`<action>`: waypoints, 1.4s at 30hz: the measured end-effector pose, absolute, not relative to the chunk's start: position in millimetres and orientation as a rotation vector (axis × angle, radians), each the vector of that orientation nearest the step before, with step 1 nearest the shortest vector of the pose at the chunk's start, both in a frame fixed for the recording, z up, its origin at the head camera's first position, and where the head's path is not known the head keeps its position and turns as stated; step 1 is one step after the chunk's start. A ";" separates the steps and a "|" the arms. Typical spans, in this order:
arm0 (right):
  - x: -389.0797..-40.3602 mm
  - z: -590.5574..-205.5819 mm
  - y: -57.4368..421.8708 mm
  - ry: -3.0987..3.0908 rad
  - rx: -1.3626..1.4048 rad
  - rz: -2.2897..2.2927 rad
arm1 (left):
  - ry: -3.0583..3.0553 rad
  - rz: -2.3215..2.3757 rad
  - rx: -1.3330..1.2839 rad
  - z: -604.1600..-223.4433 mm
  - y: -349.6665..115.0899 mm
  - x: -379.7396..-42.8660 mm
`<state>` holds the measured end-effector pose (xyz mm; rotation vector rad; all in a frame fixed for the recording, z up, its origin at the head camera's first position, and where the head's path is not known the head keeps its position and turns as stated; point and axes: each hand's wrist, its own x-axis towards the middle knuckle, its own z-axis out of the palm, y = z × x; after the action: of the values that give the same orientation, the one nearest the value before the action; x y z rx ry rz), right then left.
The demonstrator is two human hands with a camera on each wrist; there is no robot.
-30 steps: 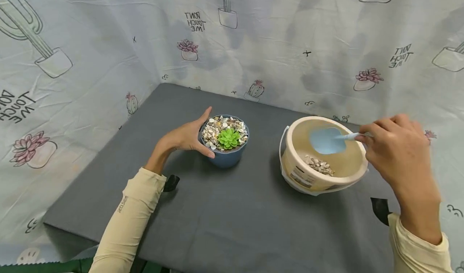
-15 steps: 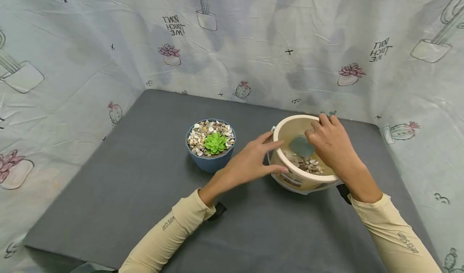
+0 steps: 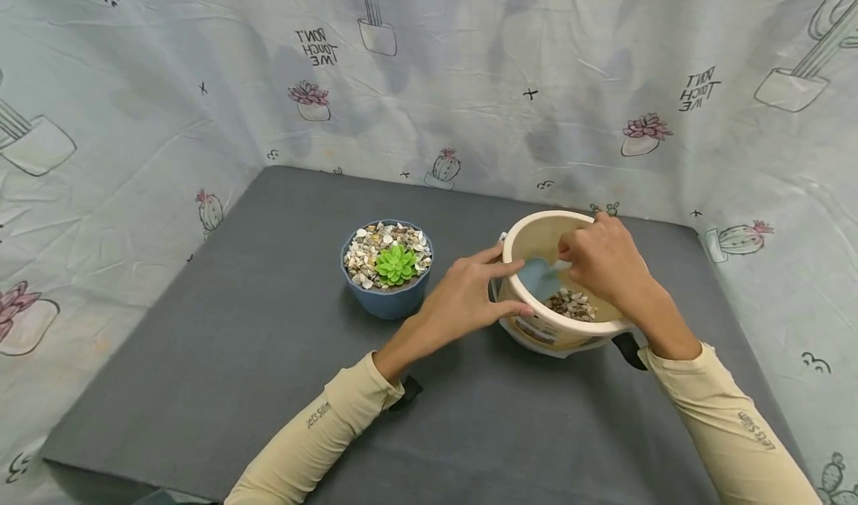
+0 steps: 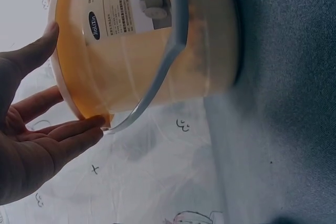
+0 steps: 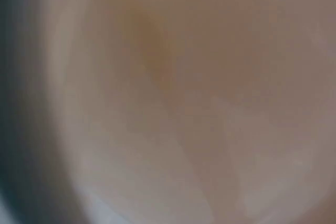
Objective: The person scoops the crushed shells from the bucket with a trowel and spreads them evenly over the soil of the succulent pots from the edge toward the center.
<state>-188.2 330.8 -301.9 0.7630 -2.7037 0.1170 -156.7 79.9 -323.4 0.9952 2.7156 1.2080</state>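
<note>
My left hand [image 3: 465, 296] rests on the left side of a cream bucket [image 3: 570, 325], its thumb and forefinger spread along the rim. In the left wrist view the other fingers [image 4: 73, 135] lie fairly straight outside the wall, by the handle's pivot. My right hand [image 3: 606, 261] reaches into the opening and grips a light blue hand shovel [image 3: 536, 277], whose blade stands against the inner left wall. Several small pebbles [image 3: 572, 305] lie on the bucket's bottom, near the blade. The right wrist view is only a close beige blur.
Left of the bucket stands a blue pot [image 3: 385, 302] with pebbles and a green succulent [image 3: 397, 265]. The grey-covered table [image 3: 268, 304] backs onto a cactus-print cloth [image 3: 469, 80]. The bucket's grey handle [image 4: 173, 45] hangs down outside.
My left hand has left the blue pot and moved right to the bucket's rim. My right hand has lowered the shovel into the bucket and swung its blade left.
</note>
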 end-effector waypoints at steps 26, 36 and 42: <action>-158.2 -244.6 386.9 -3.061 -0.100 0.736 | 2.725 1.159 1.020 -327.1 70.9 -154.7; -142.6 -225.1 387.3 -3.048 -0.267 0.860 | 2.808 1.375 0.978 -328.0 27.1 -140.3; -147.3 -219.6 349.1 -2.964 -0.136 0.984 | 3.001 1.617 0.843 -336.5 -24.8 -137.7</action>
<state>-147.3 349.1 -219.6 -0.1362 -2.9640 0.9836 -137.7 -24.8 -336.5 0.8428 3.0006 1.6175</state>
